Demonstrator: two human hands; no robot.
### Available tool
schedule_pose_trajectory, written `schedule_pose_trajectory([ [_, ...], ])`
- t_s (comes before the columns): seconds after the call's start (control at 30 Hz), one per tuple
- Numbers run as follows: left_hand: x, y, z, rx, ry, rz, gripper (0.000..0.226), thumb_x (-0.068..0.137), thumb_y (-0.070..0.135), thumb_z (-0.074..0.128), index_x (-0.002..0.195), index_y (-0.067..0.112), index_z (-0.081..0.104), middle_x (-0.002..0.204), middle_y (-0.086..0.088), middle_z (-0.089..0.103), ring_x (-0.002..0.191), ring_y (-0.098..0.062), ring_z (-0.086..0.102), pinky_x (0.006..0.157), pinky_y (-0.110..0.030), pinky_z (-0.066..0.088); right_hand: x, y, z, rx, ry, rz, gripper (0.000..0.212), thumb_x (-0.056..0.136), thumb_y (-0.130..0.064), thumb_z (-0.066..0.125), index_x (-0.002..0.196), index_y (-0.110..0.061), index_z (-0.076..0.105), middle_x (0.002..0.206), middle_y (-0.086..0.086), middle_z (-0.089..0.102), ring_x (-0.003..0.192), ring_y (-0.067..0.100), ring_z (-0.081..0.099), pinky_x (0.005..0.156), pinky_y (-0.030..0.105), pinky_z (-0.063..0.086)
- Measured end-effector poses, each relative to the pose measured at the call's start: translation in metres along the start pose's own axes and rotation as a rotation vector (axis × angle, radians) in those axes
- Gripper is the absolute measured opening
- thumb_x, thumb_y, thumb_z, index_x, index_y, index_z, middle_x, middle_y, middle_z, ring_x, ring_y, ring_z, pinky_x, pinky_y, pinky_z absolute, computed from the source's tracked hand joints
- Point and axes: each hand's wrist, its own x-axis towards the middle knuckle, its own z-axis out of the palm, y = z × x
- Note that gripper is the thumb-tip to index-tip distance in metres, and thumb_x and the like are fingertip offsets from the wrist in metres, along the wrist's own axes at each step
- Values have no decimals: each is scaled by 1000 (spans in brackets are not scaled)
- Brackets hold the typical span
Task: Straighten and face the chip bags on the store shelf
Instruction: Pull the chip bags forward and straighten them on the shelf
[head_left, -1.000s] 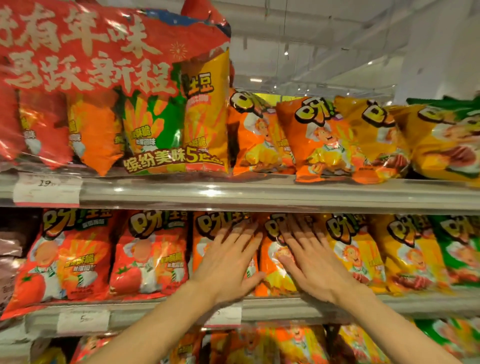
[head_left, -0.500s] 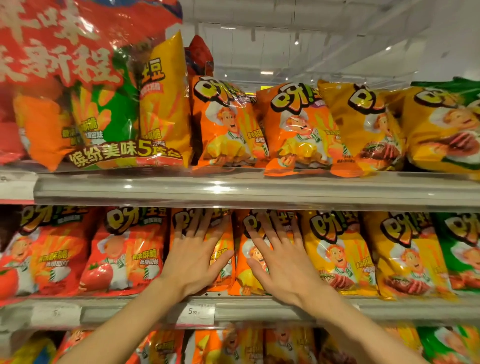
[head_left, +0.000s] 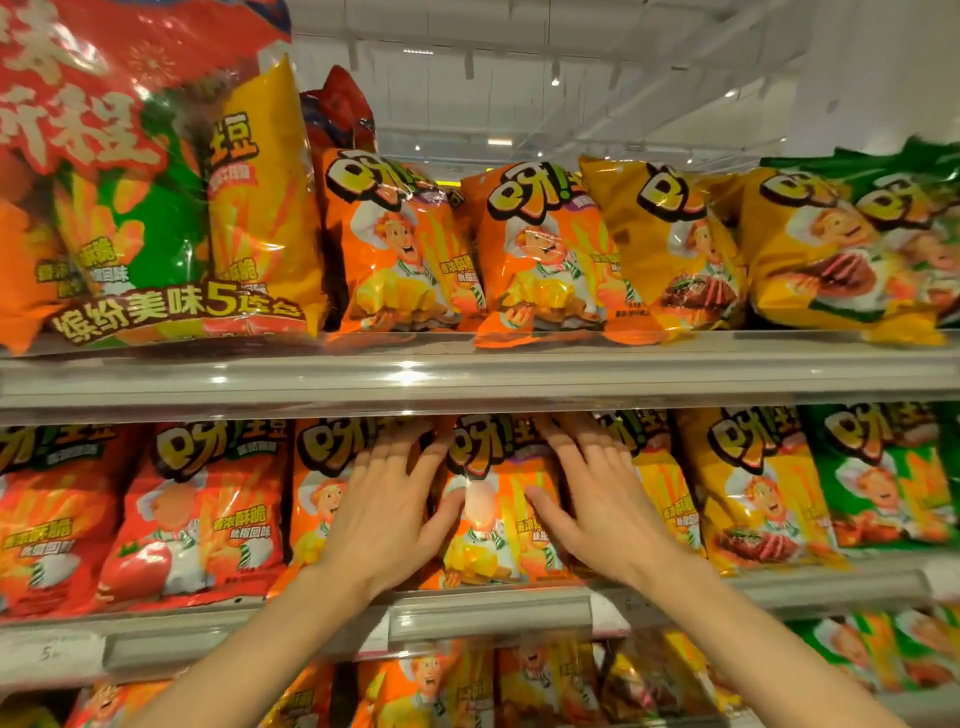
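On the middle shelf (head_left: 488, 618) stands a row of chip bags: red ones at the left, orange in the middle, yellow and green to the right. My left hand (head_left: 384, 514) lies flat, fingers apart, on an orange bag (head_left: 311, 499). My right hand (head_left: 602, 509) lies flat on the seam between the central orange bag (head_left: 493, 525) and a yellow bag (head_left: 670, 499). Both thumbs touch the central bag's sides, and my fingertips reach the bag tops under the upper shelf. Neither hand is closed around a bag.
The upper shelf (head_left: 467, 379) carries a big red multipack (head_left: 156, 208) at the left, then orange, yellow and green bags, some tilted and overlapping. Its clear front lip hangs just above my fingers. A lower shelf holds more orange and green bags (head_left: 447, 686).
My hands have slid apart and upward, the right one moving right, so the central orange bag now shows between them. My view has shifted a little to the right.
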Motion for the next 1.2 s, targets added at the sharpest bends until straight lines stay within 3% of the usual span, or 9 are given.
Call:
schedule_pose_trajectory([
  [0.13,18,59,-1,-176,-62,58,46,93,52,49,129,23,55,116,-5,59,90,-28,65,67,-38,54,-8,57,-36,-25,-20,221,53,92,-43,60,126,-2,55,113,21,59,109,41,54,94,46,46],
  [0.33,56,131,9,-286,-286,-138,75,87,57,62,150,27,32,138,-11,48,127,-31,50,99,-34,42,-11,105,-58,144,-347,336,84,86,-52,67,149,-14,27,145,17,40,136,33,40,105,37,38],
  [0.43,74,144,14,-281,-368,-202,80,82,64,66,144,21,39,128,-14,58,122,-33,53,89,-34,45,0,114,-54,238,-431,327,103,77,-55,75,154,-18,18,148,14,40,133,31,45,104,38,43],
  [0.5,81,151,15,-285,-445,-238,71,78,69,68,126,20,47,115,-11,61,113,-30,55,77,-32,42,9,118,-51,293,-500,332,108,75,-54,77,155,-19,15,148,11,42,128,28,49,101,38,47],
  [0.63,91,158,14,-311,-500,-303,70,74,70,71,118,18,55,114,-4,62,111,-24,55,82,-33,47,19,129,-44,422,-595,349,119,66,-54,83,156,-17,15,156,6,33,137,23,40,104,31,42],
  [0.8,95,159,10,-314,-516,-307,81,71,61,79,132,17,50,129,-3,58,118,-23,54,90,-32,49,14,132,-38,517,-559,357,134,51,-62,85,157,-20,13,159,3,28,141,22,35,109,35,41],
  [0.97,92,153,12,-312,-606,-265,105,63,65,82,143,13,38,115,-2,60,111,-23,55,91,-40,52,0,129,-37,507,-447,338,113,62,-53,88,149,-19,25,145,5,41,128,21,43,102,31,43],
  [1.1,90,150,11,-337,-585,-254,106,63,60,85,145,14,36,132,-4,54,118,-24,52,94,-40,51,-6,125,-39,459,-393,330,109,62,-56,87,147,-18,31,143,3,40,134,20,37,105,30,39],
  [1.2,93,151,11,-328,-595,-237,100,66,58,85,143,12,39,130,-5,55,119,-24,53,96,-39,50,-3,124,-39,467,-413,356,99,63,-53,87,142,-20,37,137,1,44,128,18,42,100,30,42],
])
